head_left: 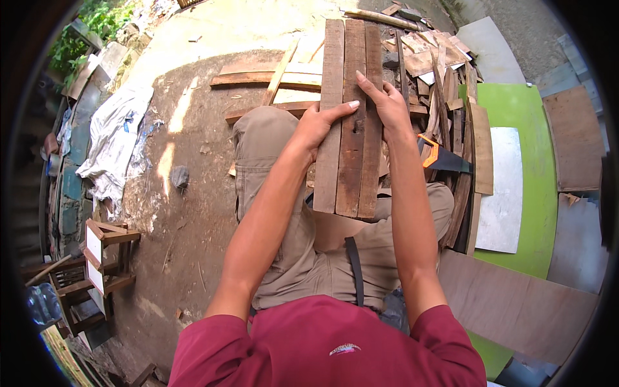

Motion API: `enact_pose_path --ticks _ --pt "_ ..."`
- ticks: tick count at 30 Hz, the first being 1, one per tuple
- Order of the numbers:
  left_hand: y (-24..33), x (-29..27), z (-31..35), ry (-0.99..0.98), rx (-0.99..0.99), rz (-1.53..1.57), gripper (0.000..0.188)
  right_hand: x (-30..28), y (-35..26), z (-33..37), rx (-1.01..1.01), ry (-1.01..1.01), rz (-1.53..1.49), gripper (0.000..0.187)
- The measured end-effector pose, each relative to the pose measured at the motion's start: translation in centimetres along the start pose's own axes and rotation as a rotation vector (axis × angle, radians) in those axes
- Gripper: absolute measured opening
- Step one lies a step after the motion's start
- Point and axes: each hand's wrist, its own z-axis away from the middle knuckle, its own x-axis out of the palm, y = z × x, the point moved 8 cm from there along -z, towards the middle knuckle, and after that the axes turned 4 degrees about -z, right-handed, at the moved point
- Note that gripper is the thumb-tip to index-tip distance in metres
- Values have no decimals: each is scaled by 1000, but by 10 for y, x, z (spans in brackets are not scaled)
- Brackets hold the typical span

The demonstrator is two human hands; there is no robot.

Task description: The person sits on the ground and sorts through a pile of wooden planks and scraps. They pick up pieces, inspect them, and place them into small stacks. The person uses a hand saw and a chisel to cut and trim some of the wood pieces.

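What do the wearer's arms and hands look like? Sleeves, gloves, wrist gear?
Short, plain maroon sleeves; forearms bare below them. Left hand and right hand both ungloved. No watch, band or cable visible at either wrist, no markings I can make out. Some fingers are hidden.

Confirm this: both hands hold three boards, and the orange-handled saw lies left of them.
Wrong side: the head view shows the orange-handled saw lying right of the three boards. The left hand and right hand do hold them.
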Motion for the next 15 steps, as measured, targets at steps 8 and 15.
enact_pose_path --ticks 8,15 --pt "13 8 5 -58 -70 256 50 -26 19 -9 71 -96 -42 55" --pt "40 -36 10 73 36 396 53 -122 49 -31 -128 213 242 75"
